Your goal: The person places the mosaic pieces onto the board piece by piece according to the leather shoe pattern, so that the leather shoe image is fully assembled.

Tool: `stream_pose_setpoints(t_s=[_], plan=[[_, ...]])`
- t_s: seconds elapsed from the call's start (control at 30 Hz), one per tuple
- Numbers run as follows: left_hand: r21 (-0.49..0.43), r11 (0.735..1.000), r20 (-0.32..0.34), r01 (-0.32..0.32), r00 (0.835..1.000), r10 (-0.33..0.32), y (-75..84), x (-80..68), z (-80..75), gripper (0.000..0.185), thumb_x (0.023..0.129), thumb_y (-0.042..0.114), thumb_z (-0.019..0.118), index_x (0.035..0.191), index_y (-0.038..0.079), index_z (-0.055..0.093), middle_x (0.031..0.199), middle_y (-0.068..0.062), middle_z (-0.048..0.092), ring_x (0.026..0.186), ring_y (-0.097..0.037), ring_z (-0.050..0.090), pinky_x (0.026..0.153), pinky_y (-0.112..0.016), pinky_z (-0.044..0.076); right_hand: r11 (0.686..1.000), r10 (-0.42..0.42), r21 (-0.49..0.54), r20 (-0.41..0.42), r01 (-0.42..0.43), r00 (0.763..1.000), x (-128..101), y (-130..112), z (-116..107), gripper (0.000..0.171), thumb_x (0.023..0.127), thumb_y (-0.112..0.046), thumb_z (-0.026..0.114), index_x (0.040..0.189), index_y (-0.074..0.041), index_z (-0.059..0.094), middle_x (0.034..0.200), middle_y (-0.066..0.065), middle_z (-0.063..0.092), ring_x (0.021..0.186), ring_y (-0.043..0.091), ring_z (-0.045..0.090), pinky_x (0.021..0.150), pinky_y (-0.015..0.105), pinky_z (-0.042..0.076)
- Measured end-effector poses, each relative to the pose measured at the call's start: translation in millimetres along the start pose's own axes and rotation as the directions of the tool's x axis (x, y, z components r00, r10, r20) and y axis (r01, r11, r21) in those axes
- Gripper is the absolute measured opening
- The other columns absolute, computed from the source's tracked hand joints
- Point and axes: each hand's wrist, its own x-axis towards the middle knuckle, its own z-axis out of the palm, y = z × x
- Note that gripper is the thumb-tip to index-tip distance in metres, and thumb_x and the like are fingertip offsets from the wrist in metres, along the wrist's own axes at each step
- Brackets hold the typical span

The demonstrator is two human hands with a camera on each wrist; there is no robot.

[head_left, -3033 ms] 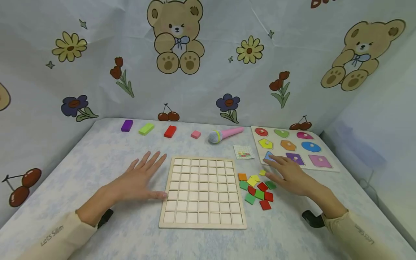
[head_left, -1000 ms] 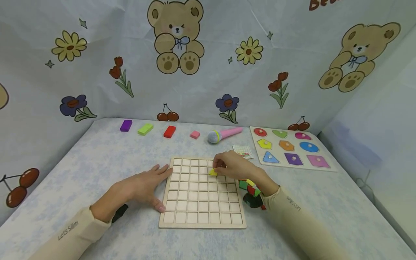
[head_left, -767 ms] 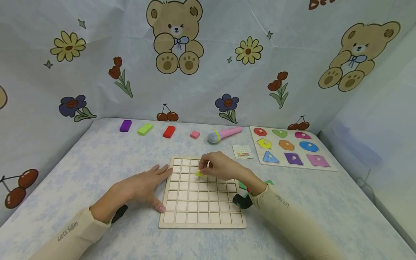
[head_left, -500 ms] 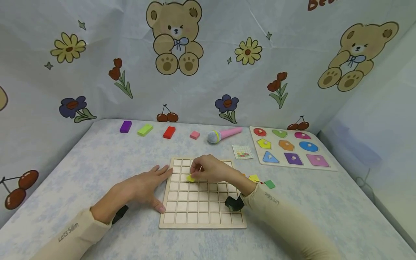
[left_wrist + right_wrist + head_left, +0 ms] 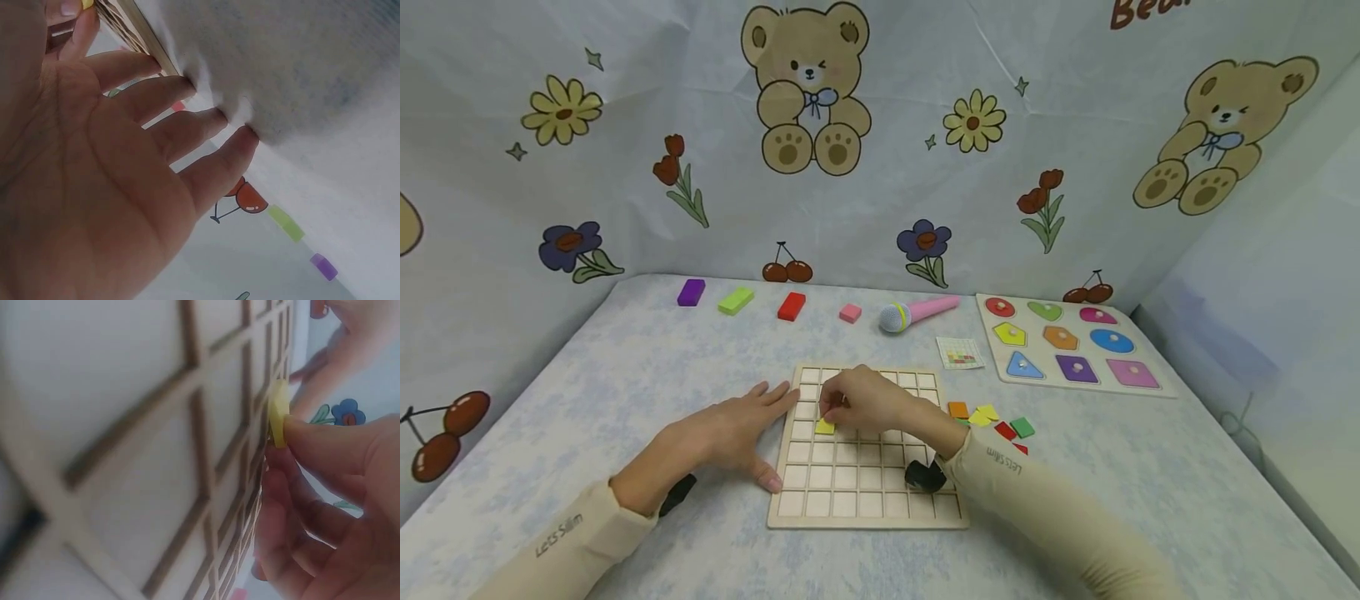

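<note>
Yellow tile [image 5: 824, 427] sits at the tips of my right hand [image 5: 868, 404], pinched between thumb and fingers [image 5: 325, 447] and held at the grid board [image 5: 867, 508], over a cell in the left columns, about the third row from the far edge. The right wrist view shows the tile edge-on against the wooden ribs, tilted, not yet flat in its cell; I cannot tell whether one corner already touches. My left hand [image 5: 722, 433] lies flat on the table [image 5: 625, 375] with fingers straight and spread, thumb and fingertips against the board's left edge, gripping nothing, bracing the frame. I judge the step in hand to be seating this tile; every other cell I can see in the board looks bare. Next move, as I read it: level the tile, square it to the ribs, press it down, then let go without dragging it out. Just right of the board, beyond my sleeve, lies the loose pile [image 5: 992, 419] of orange, yellow, red and green tiles. Farther off is a small pattern card [image 5: 961, 352], then the shape puzzle [image 5: 1067, 342] at right. Along the far edge stand a toy microphone [image 5: 917, 312] and four blocks: pink [image 5: 850, 312], red [image 5: 792, 306], green [image 5: 736, 300], purple [image 5: 691, 292].
</note>
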Motion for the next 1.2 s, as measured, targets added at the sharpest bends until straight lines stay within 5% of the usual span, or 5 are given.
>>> stream_pose_setpoints(t_s=[0.27,0.57,0.93,1.2], plan=[[0.011,1.0,-0.009,-0.009,1.0,0.009,0.6,-1.3,1.2,0.124,0.064,0.054,0.087,0.16,0.009,0.023,0.168,-0.016,0.016,0.152,-0.047,0.011,0.114,-0.067,0.025,0.998,0.023,-0.057,-0.02,-0.024,1.0,-7,-6,4,0.006,0.089,-0.01,0.076,0.086,-0.015,0.075,0.077,-0.008,0.068,0.069,0.003,0.057,0.064,0.019,0.047],[-0.003,1.0,-0.003,-0.007,1.0,0.006,0.9,-1.6,3.6,0.126,0.064,0.056,0.086,0.16,0.008,0.022,0.168,-0.015,0.015,0.153,-0.046,0.01,0.116,-0.066,0.023,0.999,-0.049,0.012,-0.022,0.05,0.999,-43,14,-19,0.022,0.095,-0.009,0.067,0.116,-0.005,0.071,0.106,0.006,0.074,0.09,0.013,0.069,0.082,0.026,0.055],[0.034,0.999,0.02,0.023,1.0,-0.024,3.0,-1.3,1.9,0.127,0.066,0.058,0.084,0.161,0.008,0.017,0.168,-0.014,0.012,0.154,-0.043,0.008,0.118,-0.063,0.022,0.971,0.237,-0.018,-0.049,-0.238,0.97,-114,76,-63,0.03,0.092,-0.013,0.073,0.121,-0.005,0.069,0.112,0.009,0.071,0.101,0.027,0.066,0.084,0.038,0.058],[0.021,1.0,0.029,0.007,1.0,-0.008,4.4,-2.3,1.5,0.127,0.067,0.058,0.083,0.161,0.006,0.017,0.168,-0.017,0.011,0.153,-0.046,0.008,0.116,-0.066,0.022,0.931,0.365,-0.008,0.096,-0.366,0.926,-132,105,-78,0.02,0.086,-0.012,0.079,0.105,-0.012,0.074,0.103,0.001,0.071,0.097,0.022,0.061,0.08,0.032,0.054]])
